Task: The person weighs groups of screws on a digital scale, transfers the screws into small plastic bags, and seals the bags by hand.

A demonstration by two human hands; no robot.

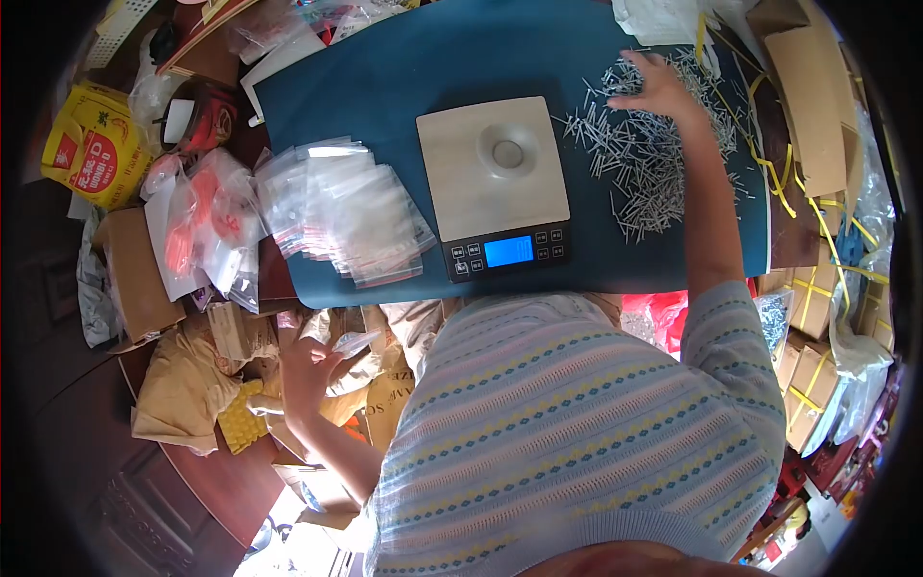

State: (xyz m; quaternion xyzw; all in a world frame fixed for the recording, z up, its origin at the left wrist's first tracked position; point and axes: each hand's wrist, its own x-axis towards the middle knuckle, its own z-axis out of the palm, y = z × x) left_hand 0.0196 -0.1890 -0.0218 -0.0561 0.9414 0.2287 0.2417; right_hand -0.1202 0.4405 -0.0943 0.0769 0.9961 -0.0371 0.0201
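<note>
My right hand (659, 91) reaches over a loose pile of metal screws or nails (639, 168) on the right of the dark table mat; thumb and fingers are apart, and I see nothing between them. Down at the left, below the mat's edge, my left hand (308, 370) is closed on what looks like a small clear plastic bag (356, 341). Between the pile and a fanned stack of clear zip bags (346, 216) stands a digital kitchen scale (457, 178). Its blue display (509, 252) is lit, but the digits are hard to read. A shallow round dish shape (507, 152) shows on its plate.
Left of the mat are a yellow printed bag (96, 149), plastic bags with orange-red contents (202, 216) and an open cardboard box (139, 274). Brown paper packaging (183, 385) lies near my left arm. Cardboard (808, 106) and yellow straps (784, 188) crowd the right edge.
</note>
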